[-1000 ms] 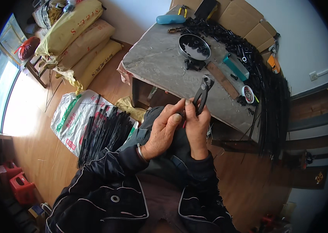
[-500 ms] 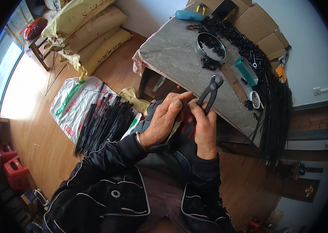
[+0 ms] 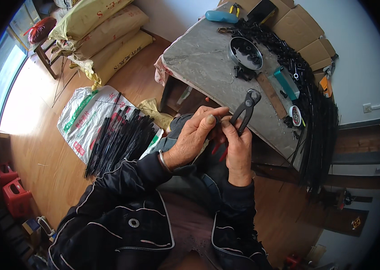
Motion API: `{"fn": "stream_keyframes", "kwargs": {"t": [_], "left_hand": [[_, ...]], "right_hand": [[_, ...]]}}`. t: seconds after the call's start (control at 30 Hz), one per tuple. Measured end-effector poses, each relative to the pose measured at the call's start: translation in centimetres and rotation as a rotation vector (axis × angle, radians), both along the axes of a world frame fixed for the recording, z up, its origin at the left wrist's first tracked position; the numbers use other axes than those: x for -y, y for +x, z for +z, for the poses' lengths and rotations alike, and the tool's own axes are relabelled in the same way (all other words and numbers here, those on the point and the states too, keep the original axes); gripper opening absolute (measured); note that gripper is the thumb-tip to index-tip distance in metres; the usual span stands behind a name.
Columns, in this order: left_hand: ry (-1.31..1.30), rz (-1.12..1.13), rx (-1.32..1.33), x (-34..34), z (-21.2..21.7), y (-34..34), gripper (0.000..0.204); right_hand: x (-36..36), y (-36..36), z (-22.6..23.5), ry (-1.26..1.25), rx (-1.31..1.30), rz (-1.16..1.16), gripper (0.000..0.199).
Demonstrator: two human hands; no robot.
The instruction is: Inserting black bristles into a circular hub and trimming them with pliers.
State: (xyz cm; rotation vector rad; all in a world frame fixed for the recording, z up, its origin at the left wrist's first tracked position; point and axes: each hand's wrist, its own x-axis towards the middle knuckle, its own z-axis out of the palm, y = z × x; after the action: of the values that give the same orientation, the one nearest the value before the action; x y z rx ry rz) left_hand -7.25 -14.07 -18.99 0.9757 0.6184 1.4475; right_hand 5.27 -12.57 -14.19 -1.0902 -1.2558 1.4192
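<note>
In front of my body, above my lap, both hands are close together. My right hand [image 3: 238, 155] grips a pair of end-cutting pincers [image 3: 247, 108], dark metal with red handles, the jaws pointing up toward the table. Beside it, my left hand [image 3: 192, 137] has its fingers bent together with the thumb on top. A small dark thing seems to be pinched at its fingertips, mostly hidden, so I cannot make out what it is. A bracelet shows at my left wrist.
A stone-topped table [image 3: 190, 58] holds a round tin [image 3: 232, 56] of black parts, a teal box [image 3: 286, 83], a rusty bar [image 3: 271, 95] and a heap of black pieces. Long black rods [image 3: 120, 144] lie on a white sack [image 3: 75, 119] on the floor. Full sacks [image 3: 104, 36] are stacked behind.
My hands stay almost in place. The pincers have shifted very slightly, their head a little lower and to the right. The rest of the scene looks the same.
</note>
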Motion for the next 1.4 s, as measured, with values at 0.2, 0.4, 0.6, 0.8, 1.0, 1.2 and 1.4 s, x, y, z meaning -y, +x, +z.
{"fn": "stream_keyframes", "kwargs": {"t": [0.2, 0.4, 0.6, 0.8, 1.0, 1.2, 1.4], "left_hand": [[0.002, -0.026, 0.027, 0.0, 0.3, 0.2, 0.052], [0.005, -0.033, 0.025, -0.2, 0.6, 0.3, 0.053], [0.014, -0.027, 0.023, -0.4, 0.6, 0.4, 0.043], [-0.139, 0.083, -0.059, -0.4, 1.7, 0.8, 0.043], [-0.179, 0.145, 0.124, -1.4, 1.0, 1.7, 0.046], [-0.199, 0.099, 0.052, -1.6, 1.4, 1.5, 0.051], [-0.239, 0.189, 0.058, -1.9, 1.6, 2.3, 0.055]], "right_hand": [[0.3, 0.1, 0.3, 0.014, 0.011, -0.017, 0.017], [0.3, 0.3, 0.3, 0.057, 0.081, -0.017, 0.015], [1.1, -0.4, 0.7, 0.246, 0.297, -0.123, 0.014], [1.0, -1.1, -0.3, 0.397, 0.402, -0.15, 0.014], [1.4, -1.7, -0.6, 0.532, 0.597, -0.202, 0.013], [1.1, -1.6, -1.0, 0.732, 0.682, -0.249, 0.012], [1.3, -1.4, -1.3, 0.676, 0.673, -0.269, 0.014]]}}
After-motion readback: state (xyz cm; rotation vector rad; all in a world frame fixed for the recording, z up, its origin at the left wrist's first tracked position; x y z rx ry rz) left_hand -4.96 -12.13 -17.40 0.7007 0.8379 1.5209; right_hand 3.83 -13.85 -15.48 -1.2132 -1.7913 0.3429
